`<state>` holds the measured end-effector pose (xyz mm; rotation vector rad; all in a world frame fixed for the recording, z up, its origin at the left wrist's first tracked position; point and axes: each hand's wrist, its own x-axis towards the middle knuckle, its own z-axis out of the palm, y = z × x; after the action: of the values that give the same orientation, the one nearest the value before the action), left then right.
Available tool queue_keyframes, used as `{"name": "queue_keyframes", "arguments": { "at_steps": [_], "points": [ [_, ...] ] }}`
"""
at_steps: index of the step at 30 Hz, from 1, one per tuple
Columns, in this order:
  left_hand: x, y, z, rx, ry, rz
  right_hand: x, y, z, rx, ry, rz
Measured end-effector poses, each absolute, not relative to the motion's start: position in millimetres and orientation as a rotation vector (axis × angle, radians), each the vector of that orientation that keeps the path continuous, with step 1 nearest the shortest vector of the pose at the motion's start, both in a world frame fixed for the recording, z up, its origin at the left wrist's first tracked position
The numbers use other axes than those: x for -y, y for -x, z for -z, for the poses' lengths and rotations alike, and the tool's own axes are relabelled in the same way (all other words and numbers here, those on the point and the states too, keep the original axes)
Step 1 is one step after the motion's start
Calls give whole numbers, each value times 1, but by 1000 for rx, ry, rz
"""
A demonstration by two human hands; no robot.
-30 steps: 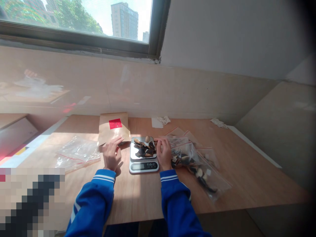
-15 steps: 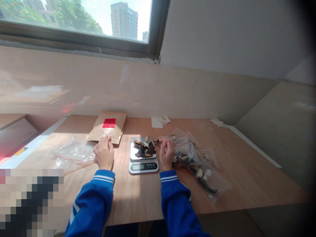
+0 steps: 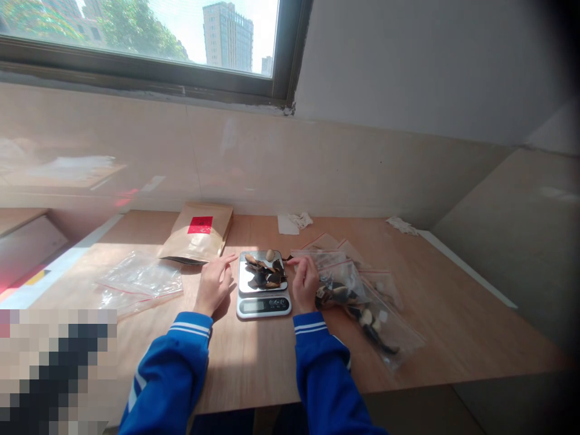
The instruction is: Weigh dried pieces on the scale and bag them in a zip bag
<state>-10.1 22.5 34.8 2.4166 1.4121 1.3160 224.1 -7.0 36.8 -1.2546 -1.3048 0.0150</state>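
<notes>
A white digital kitchen scale point(image 3: 264, 307) stands on the table with several dark, dried, curled slices point(image 3: 267, 278) and a small round tan piece point(image 3: 270, 255) on its plate. My left hand point(image 3: 214, 285) is beside the scale's left edge, fingers stretched toward the plate and holding nothing. On the other side, my right hand point(image 3: 305, 283) has its index finger extended toward a dark slice sticking out past the plate's right edge. Its other fingers are curled. Whether that fingertip touches the slice is hard to make out.
A brown paper bag point(image 3: 194, 235) with a red label lies behind my left hand. Left of it is a clear zip bag point(image 3: 142, 281). Zip bags holding dark slices point(image 3: 371, 320) lie at right. Crumpled white paper point(image 3: 299, 221) is near the wall.
My left hand has swung right, away from the paper bag and toward the scale, its fingers now pointing at the plate. My right index finger is straighter.
</notes>
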Motion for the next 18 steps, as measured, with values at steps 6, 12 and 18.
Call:
{"name": "queue_keyframes", "arguments": {
  "at_steps": [6, 12, 18],
  "points": [
    [-21, 13, -35, -1517, -2329, -1364, 5, -225, -34, 1201, 1287, -31],
    [-20, 7, -37, -1415, -2389, -1255, 4, -226, -32, 1225, 1325, -36],
    [-21, -2, -42, -1274, -2434, -993, 2, -226, -31, 1285, 1348, -71]
  ]
}}
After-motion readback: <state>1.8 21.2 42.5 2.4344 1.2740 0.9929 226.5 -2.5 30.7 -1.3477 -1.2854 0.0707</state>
